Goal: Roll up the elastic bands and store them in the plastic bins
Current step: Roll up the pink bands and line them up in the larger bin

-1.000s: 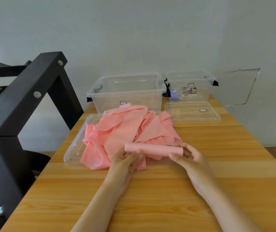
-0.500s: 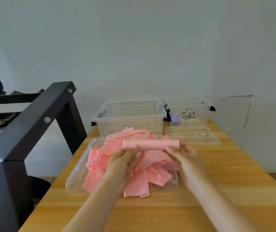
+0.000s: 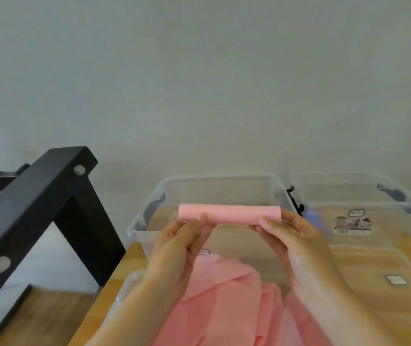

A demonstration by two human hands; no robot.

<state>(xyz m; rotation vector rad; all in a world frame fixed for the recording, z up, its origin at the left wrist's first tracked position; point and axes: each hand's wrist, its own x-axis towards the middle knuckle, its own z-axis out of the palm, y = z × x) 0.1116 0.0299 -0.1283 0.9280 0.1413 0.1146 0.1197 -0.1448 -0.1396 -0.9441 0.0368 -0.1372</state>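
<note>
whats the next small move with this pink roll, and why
Probably lower the roll into the clear bin just beyond it and let go. The left hand and right hand hold its ends, it looks fully rolled, and that bin is open.

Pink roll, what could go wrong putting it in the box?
The rolled pink band is pinched only near its ends by the left hand and right hand; no tie shows, so it might unroll when released. It is close to the front rim of the clear bin, so it could clip that and fall onto the loose pink bands.
</note>
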